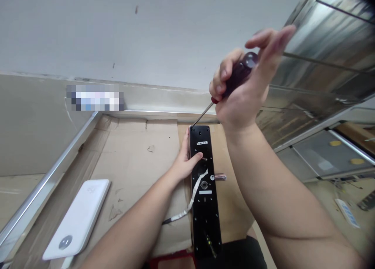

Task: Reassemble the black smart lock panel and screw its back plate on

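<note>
A long black metal panel (204,218) lies lengthwise before me, with small screws, a white label near its far end and a white-wrapped cable (191,200) coming out of its middle. Along its left edge rests my left hand (189,159), fingers down the side and thumb across the top. Raised at the upper right, my right hand (241,81) is wrapped round the dark handle of a screwdriver (207,110), index finger and thumb blurred. The screwdriver slants down, and its tip meets the panel's far left corner. A yellow-green wire (210,243) shows at the near end.
Cardboard (146,151) covers the work surface, which has a metal edge (49,179) on the left. A white power bank (79,218) with a cable lies at left. A bundle of thin wires (221,177) sticks out right of the panel. A shiny metallic surface (331,58) stands at right.
</note>
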Demonstrator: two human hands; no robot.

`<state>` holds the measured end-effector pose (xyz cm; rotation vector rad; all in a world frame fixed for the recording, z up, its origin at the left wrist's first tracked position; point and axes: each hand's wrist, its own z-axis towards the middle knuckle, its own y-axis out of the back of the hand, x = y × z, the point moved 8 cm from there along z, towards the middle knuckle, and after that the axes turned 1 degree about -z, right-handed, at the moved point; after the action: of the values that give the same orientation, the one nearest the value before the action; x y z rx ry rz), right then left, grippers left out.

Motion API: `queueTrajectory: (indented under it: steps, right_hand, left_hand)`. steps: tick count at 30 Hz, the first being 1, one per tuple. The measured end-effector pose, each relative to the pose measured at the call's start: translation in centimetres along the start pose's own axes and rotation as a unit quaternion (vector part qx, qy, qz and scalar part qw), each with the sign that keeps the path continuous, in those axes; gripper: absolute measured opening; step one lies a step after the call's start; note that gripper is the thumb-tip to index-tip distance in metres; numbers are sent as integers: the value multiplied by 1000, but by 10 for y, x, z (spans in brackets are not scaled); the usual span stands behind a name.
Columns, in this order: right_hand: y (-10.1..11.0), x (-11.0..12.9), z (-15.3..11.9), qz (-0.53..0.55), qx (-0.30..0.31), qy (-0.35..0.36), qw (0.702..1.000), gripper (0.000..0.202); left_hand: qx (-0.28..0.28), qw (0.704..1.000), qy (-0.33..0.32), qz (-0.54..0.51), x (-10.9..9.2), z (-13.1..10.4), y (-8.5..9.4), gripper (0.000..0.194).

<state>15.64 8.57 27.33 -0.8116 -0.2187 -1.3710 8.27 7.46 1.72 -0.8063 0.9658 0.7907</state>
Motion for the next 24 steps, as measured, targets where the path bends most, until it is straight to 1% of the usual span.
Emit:
queueTrajectory:
  steps: [1, 3, 5, 6, 9, 10, 11, 13, 14, 15, 18, 20, 22, 24]
  right_hand:
    - [2, 2, -3, -2, -13, 16, 1000, 38]
    - [7, 5, -5, -20, -29, 40, 999, 39]
    - [13, 4, -3, -57, -35, 44, 997, 38]
    - [15, 1, -1, -83, -27, 34, 996, 38]
    - [13, -9, 5, -144, 27, -26, 989, 50]
    - [12, -10, 4, -136, 35, -35, 989, 52]
    - [11, -8, 3, -108, 28, -30, 993, 49]
    - [13, -1, -2, -35, -9, 6, 999, 35]
    - [13, 1, -5, -13, -23, 21, 999, 29]
    - [13, 2, -7, -9, -27, 27, 999, 29]
    - [10, -1, -8, -66, 3, 20, 998, 40]
    - [11, -4, -4, -107, 22, 7, 994, 44]
    - [10, -7, 0, -137, 36, -23, 990, 54]
    - [8, -10, 0, -140, 45, -59, 987, 60]
  left_hand:
    - [1, 1000, 0, -2, 1, 0, 0, 97]
    - [1, 1000, -4, -3, 0, 0, 0, 97]
    - [0, 1000, -7, -1, -2, 0, 0, 97]
    - [-1, 1000, -6, 0, -3, 0, 0, 97]
    - [-3, 1000, 2, 5, -4, -1, 0, 98]
    - [-4, 1000, 3, 7, -4, -1, 0, 98]
    - [-4, 1000, 3, 7, -4, 0, 0, 98]
    - [-2, 1000, 3, 2, -2, 0, 1, 98]
    - [0, 1000, 4, -1, 0, 0, 1, 99]
    - [2, 1000, 7, -4, 1, 0, 1, 99]
    - [5, 1000, 12, -7, 4, 0, 1, 99]
    - [3, 1000, 8, -4, 3, 0, 1, 99]
    - [2, 1000, 10, -7, 1, 0, 1, 99]
    - [5, 1000, 14, -10, 1, 0, 0, 99]
